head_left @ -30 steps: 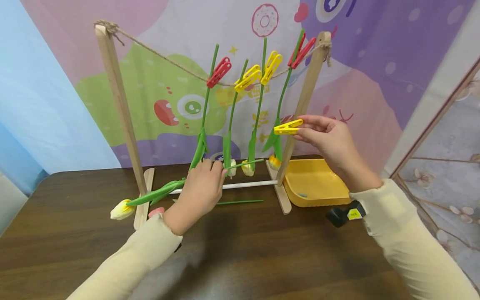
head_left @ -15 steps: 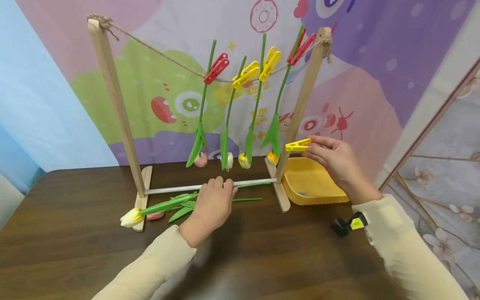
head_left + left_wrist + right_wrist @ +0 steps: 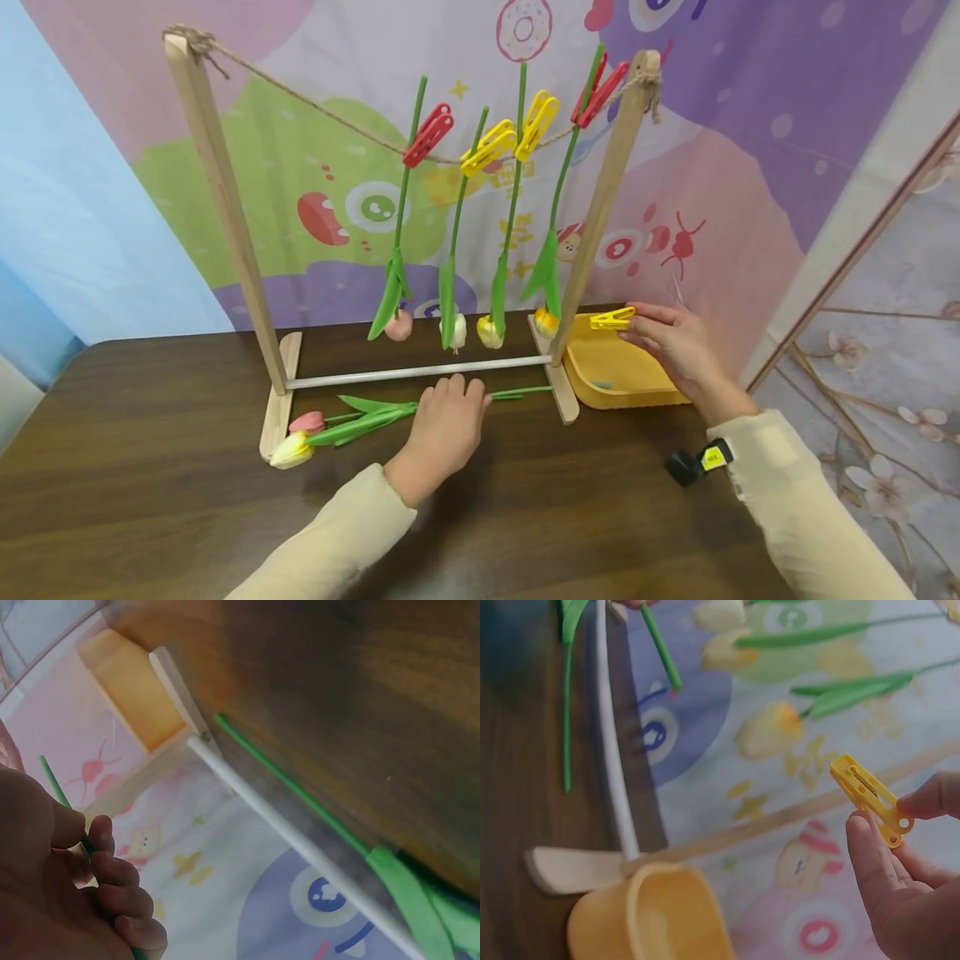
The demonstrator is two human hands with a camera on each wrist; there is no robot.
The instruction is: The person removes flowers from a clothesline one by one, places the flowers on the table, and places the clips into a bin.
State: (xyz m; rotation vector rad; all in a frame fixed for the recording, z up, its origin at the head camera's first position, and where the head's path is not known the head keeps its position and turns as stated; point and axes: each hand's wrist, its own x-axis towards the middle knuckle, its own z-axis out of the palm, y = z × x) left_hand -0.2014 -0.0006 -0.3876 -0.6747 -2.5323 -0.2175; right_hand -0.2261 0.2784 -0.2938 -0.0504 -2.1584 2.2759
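Unpegged, the yellow-white artificial tulip (image 3: 295,449) held by the left grip (image 3: 447,425) is drawn toward four o'clock, a yellow plastic peg (image 3: 612,318) pinched by the right grip (image 3: 681,354).

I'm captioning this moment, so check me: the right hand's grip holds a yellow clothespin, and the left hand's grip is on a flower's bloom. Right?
No: the left hand's grip is on the stem of the flower, as the left wrist view shows; the head view shows the bloom away from that hand. The right hand's grip does hold a yellow clothespin.
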